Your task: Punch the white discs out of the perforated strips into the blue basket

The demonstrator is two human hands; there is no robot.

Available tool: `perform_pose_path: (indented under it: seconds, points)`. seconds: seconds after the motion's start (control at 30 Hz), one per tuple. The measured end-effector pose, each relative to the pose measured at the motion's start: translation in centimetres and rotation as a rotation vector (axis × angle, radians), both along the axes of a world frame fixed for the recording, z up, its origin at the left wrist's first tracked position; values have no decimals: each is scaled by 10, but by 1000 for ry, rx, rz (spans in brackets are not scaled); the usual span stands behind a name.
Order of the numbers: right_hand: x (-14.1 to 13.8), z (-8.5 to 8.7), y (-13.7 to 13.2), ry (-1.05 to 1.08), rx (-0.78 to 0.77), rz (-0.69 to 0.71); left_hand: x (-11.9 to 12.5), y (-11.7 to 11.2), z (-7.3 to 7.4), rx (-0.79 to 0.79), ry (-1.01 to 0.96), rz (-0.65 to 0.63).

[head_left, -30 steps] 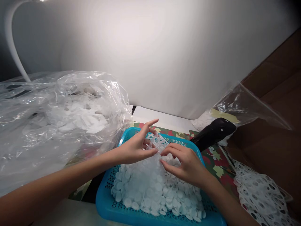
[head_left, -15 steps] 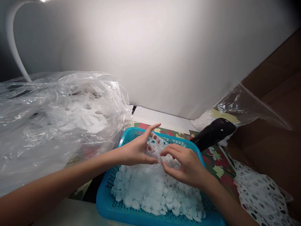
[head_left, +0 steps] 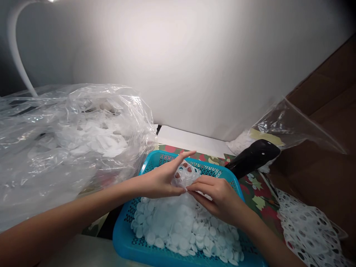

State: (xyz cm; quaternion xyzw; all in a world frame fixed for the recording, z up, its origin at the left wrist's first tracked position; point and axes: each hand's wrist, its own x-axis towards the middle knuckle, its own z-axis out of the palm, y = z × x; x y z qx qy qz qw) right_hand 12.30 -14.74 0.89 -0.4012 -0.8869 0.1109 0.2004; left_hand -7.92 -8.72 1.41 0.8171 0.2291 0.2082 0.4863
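A blue plastic basket [head_left: 125, 231] sits in front of me, heaped with several small white discs [head_left: 178, 226]. Above the heap I hold a white sheet punched with round holes [head_left: 185, 173]. My left hand [head_left: 161, 178] pinches its left side between thumb and fingers, with the index finger stretched out over the top. My right hand [head_left: 215, 196] grips the sheet's right lower edge with fingers pressed together. Part of the sheet is hidden behind my fingers.
A large clear plastic bag [head_left: 63, 144] of white material fills the left. A black tool [head_left: 251, 157] lies at the right, by a smaller clear bag [head_left: 289, 128]. Punched-out white sheets [head_left: 308, 230] pile at the lower right. A brown board [head_left: 328, 122] and white wall stand behind.
Both hands have drawn closer together and bunched the punched sheet smaller. My left index finger has stretched further right over it.
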Motion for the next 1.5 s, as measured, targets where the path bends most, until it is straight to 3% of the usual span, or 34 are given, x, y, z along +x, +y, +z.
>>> perform_pose_path:
  seconds: [0.5,0.83,1.03,1.27,1.5]
  points:
    - [-2,0,-1,-14,44,-4,-1,0,-3,83,-7,-41]
    - [-8,6,-3,141,136,-398,-1,2,-1,-125,-99,-47]
    - [-8,7,-3,229,164,-477,-1,3,0,-201,-92,-44]
    - [1,8,0,414,315,-592,-2,2,-1,-156,-27,-36]
    - [3,3,4,154,38,-463,0,2,-1,-151,-99,9]
